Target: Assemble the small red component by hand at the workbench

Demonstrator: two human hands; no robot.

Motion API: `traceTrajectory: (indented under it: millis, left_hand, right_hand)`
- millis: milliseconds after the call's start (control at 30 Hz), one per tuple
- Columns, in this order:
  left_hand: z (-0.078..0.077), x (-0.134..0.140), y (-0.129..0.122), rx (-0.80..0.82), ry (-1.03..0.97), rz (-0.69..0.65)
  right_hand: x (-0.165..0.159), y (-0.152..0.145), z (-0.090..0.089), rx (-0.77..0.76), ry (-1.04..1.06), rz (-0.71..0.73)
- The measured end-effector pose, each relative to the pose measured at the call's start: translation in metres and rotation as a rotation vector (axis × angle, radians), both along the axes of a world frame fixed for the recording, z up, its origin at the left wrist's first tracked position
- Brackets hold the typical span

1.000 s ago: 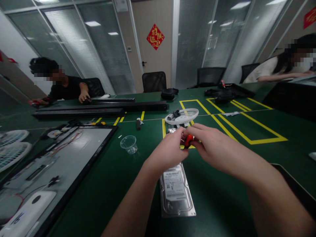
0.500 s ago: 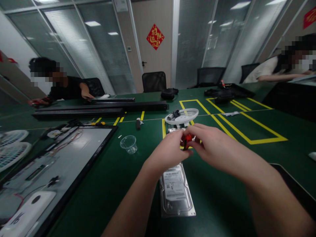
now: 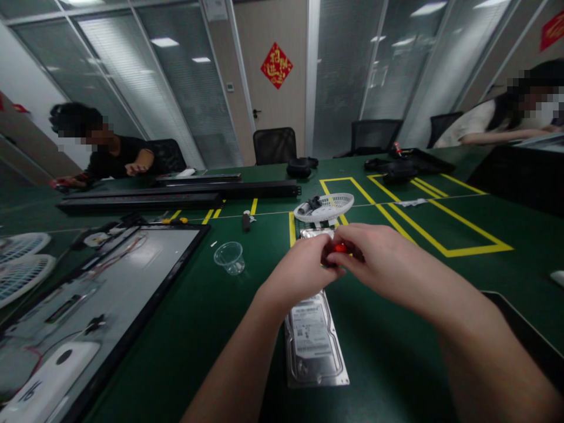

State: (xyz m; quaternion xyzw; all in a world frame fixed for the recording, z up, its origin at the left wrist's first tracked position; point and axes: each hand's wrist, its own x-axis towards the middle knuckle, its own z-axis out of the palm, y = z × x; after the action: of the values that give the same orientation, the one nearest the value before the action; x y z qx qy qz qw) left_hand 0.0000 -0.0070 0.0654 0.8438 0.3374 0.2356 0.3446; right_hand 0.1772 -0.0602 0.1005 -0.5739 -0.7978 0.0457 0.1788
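Observation:
My left hand [image 3: 304, 267] and my right hand [image 3: 374, 252] meet in front of me, their fingers bent and closed around a small red-and-black object [image 3: 340, 248]. Most of that object is hidden by the fingers, so its kind is unclear. Below the hands a silver hard drive [image 3: 314, 341] with a white label lies flat on the green table, its far end covered by my left hand. Another silver metal piece [image 3: 316, 233] shows just beyond my fingertips, partly hidden.
To the left stand a clear plastic cup [image 3: 230, 258] and a large opened panel [image 3: 145, 264]. A white basket [image 3: 326, 207] holding dark parts sits behind my hands. Long black bars [image 3: 247, 190] lie farther back. Two other people sit across the table, left and right.
My fingers have shifted around the red-and-black object, and less of it shows now. The hard drive stays in place. The person at the left has lifted a hand off the bars.

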Motion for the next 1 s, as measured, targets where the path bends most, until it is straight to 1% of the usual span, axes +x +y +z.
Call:
traceTrajectory:
  millis: [67,167,233,367,467,600,700,833,900,1000]
  left_hand:
    - [0.0004,-0.0003,0.0002,-0.003,-0.009,0.011]
    - [-0.0016,-0.0005,0.0002,-0.034,-0.076,0.016]
    - [-0.0023,-0.0003,0.0002,-0.030,-0.076,0.017]
    - [0.0007,0.0001,0.0004,0.011,0.016,0.019]
    - [0.0026,-0.0001,0.0008,0.027,0.035,0.013]
    - [0.0000,-0.0007,0.0015,0.020,0.014,0.029]
    - [-0.0022,-0.0010,0.0018,0.014,-0.019,0.039]
    - [-0.0030,-0.0014,0.0020,0.018,0.006,0.017]
    - [-0.0036,-0.0019,0.0018,-0.003,-0.012,0.015]
    - [-0.0051,-0.0022,0.0009,-0.049,-0.083,0.022]
  right_hand:
    - [-0.0003,-0.0013,0.0007,-0.005,0.012,0.006]
    - [-0.0002,-0.0029,0.0002,0.000,0.051,0.080]
    - [-0.0001,-0.0025,-0.0007,-0.001,0.061,0.100]
    - [-0.0011,-0.0003,-0.0010,0.015,0.024,0.050]
    - [-0.0018,-0.0009,0.0001,0.021,0.017,0.033]
    - [-0.0020,-0.0032,0.0006,0.034,0.027,0.071]
    - [-0.0024,-0.0035,0.0008,0.031,0.033,0.071]
    - [-0.0032,-0.0033,0.0022,-0.006,0.026,0.009]
    - [-0.0032,-0.0039,0.0031,-0.006,0.020,-0.010]
    - [-0.0033,-0.0053,0.0037,0.007,0.030,0.045]
